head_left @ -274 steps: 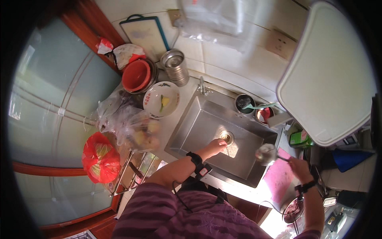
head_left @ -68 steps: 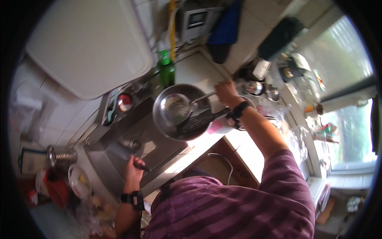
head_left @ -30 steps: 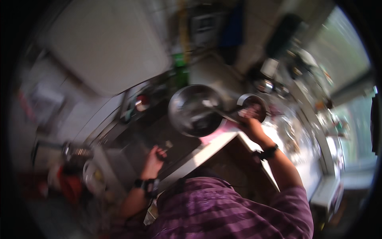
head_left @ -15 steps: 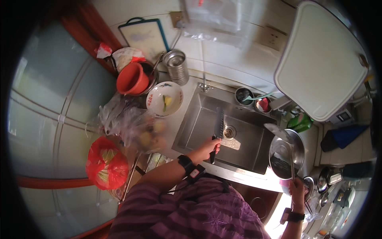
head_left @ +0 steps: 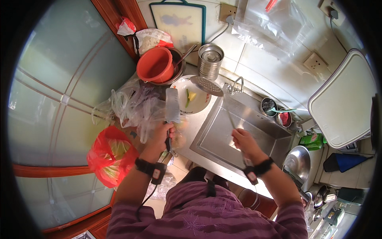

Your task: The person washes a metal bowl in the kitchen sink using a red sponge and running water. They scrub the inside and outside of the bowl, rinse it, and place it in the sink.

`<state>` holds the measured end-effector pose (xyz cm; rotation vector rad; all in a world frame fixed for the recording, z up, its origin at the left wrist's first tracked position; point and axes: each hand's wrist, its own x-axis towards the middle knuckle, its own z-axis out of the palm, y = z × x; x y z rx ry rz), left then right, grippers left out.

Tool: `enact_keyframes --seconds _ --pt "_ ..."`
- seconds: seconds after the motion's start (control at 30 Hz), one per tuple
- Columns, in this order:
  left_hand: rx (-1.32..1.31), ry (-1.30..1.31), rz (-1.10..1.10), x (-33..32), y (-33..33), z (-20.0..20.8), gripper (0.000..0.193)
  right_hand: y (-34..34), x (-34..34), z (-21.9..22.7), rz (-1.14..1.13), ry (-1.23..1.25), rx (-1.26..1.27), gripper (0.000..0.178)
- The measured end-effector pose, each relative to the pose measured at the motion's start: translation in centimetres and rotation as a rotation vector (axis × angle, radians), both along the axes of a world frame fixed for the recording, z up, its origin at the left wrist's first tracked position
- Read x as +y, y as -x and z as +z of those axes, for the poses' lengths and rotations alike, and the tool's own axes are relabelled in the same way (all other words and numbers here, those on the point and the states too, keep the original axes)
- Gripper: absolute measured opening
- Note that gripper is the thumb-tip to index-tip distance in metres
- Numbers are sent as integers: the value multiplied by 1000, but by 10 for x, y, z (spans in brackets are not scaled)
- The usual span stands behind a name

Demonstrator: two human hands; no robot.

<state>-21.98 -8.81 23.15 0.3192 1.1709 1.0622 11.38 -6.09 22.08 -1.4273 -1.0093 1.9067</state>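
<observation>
Nearest the person, the left hand (head_left: 161, 133) is closed round the handle of a cleaver (head_left: 172, 106), its broad blade raised upright over the surface (head_left: 201, 119) just left of the steel sink (head_left: 242, 131). The right hand (head_left: 244, 141) is closed on the long handle of a perforated skimmer (head_left: 206, 85), whose round head reaches out to the far left and hovers by the rim of a white plate (head_left: 199, 104).

It looks as if both tools are being carried from the sink side toward the plate and the bags on the left. Setting either down would call for a free spot on a crowded surface, and for keeping the cleaver's edge away from the thin plastic just beside it.

Left of the left hand lies a heap of clear plastic bags (head_left: 137, 109), contents hard to tell. A red plastic bag (head_left: 109, 157) holding something green and leafy hangs nearer and lower.

The plate carries a few yellow and green scraps. Beyond it an orange basin (head_left: 155, 63) sits inside a darker bowl and appears empty. Beside that stands a round steel canister (head_left: 210, 59), its inside not clear. A cutting board (head_left: 181, 18) leans on the far wall.

At the sink's far right corner are two small steel cups (head_left: 276, 111), one dark inside, one red. To the near right a steel pan (head_left: 298, 161) lies on the surface.
</observation>
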Motion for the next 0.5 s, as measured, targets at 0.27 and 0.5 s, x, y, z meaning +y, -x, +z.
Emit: enact_keyframes --seconds 0.27,0.5 --pt "285 -64 -47 16 42 13 13 147 8 -119 -227 -229 -316 21" --pt "324 -89 -43 37 44 14 15 237 -29 -116 -208 -69 -3 20"
